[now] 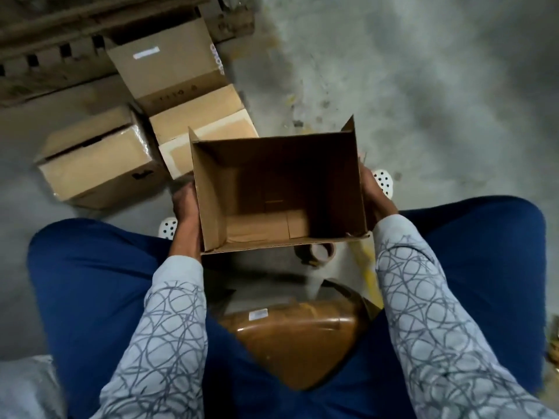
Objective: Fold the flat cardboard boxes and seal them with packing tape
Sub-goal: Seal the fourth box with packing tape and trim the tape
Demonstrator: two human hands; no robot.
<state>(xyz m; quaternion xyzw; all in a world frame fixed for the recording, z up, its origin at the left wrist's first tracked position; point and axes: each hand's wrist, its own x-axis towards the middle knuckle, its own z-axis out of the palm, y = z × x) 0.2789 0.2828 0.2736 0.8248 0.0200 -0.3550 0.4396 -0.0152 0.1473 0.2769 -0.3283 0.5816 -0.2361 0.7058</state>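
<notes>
**Head view: open box carried between both hands**

I read the cardboard box (272,176) at frame centre, mouth up, bottom flaps folded in. The left hand (185,204) presses its outer wall at 9 o'clock, the right hand (377,195) at 3 o'clock. Blur hides the fingertips, so I cannot tell whether they curl. A tape roll (317,253) lies at the box's 6 o'clock. Other boxes (96,164) sit at 10 o'clock.

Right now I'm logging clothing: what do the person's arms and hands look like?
The left hand and right hand are bare, no gloves or watch visible. The left sleeve and right sleeve are long, light grey, covered in dark grey scribbled loops, plainer at the cuffs.
</notes>
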